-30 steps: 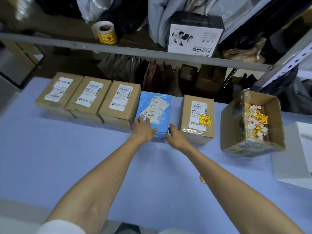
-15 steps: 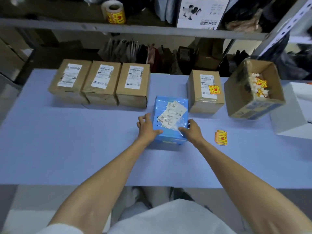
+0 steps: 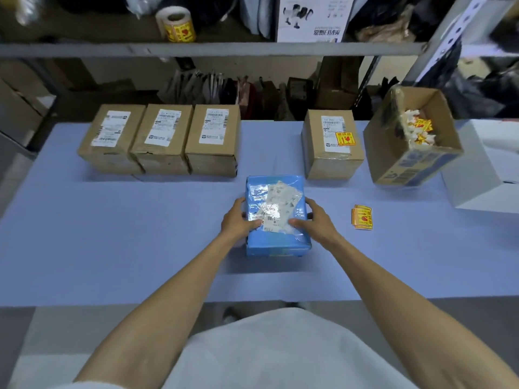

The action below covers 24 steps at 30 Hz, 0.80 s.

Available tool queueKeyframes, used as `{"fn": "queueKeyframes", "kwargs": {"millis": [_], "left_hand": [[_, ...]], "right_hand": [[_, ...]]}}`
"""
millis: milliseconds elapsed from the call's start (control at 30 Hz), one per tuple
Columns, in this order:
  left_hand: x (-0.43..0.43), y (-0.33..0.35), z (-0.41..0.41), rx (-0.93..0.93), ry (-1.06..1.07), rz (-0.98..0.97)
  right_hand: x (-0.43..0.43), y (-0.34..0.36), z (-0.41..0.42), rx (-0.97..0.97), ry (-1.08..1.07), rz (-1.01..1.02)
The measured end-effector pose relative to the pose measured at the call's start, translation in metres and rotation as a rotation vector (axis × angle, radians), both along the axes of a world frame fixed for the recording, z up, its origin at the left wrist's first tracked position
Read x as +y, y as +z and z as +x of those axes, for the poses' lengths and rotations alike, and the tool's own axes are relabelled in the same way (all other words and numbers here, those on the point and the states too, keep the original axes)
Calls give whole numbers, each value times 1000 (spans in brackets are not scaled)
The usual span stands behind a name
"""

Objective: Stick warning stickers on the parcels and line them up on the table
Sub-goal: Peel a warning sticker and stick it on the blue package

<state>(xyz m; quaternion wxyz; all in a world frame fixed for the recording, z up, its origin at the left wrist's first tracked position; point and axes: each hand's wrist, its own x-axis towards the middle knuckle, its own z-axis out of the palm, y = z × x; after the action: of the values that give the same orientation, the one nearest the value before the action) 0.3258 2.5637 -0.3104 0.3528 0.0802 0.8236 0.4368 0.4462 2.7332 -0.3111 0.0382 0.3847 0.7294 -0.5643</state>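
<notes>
Head view: the left hand (image 3: 237, 220) grasps the left side of the one blue parcel (image 3: 276, 242) and the right hand (image 3: 317, 221) its right side, so it is between them at the middle of the table (image 3: 112, 234). Along the far edge stand three brown parcels (image 3: 163, 153) touching, then a fourth brown parcel (image 3: 331, 161) apart, with one yellow sticker (image 3: 344, 138). One sticker pile (image 3: 362, 217) lies right of the right hand.

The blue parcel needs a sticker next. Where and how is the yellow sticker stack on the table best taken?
Probably pinch a fanned corner of the sticker stack from above with the right hand, which is nearest. It lies flat on the table, so only its offset edges give fingertips something to lift.
</notes>
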Motion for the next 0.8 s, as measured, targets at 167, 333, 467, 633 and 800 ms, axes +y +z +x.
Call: {"fn": "queueKeyframes", "kwargs": {"millis": [167, 333, 467, 633, 800], "left_hand": [[-8, 1, 20, 7, 39, 26], [-9, -4, 25, 41, 59, -11], [-5, -6, 33, 88, 97, -52], [-3, -7, 40, 103, 179, -45], [-6, -13, 44, 83, 175, -40]], "right_hand": [[-3, -12, 13, 21, -45, -20], [-13, -14, 25, 88, -52, 45], [-17, -19, 31, 138, -83, 39], [-7, -25, 33, 164, -86, -13], [-5, -30, 36, 148, -96, -54]]}}
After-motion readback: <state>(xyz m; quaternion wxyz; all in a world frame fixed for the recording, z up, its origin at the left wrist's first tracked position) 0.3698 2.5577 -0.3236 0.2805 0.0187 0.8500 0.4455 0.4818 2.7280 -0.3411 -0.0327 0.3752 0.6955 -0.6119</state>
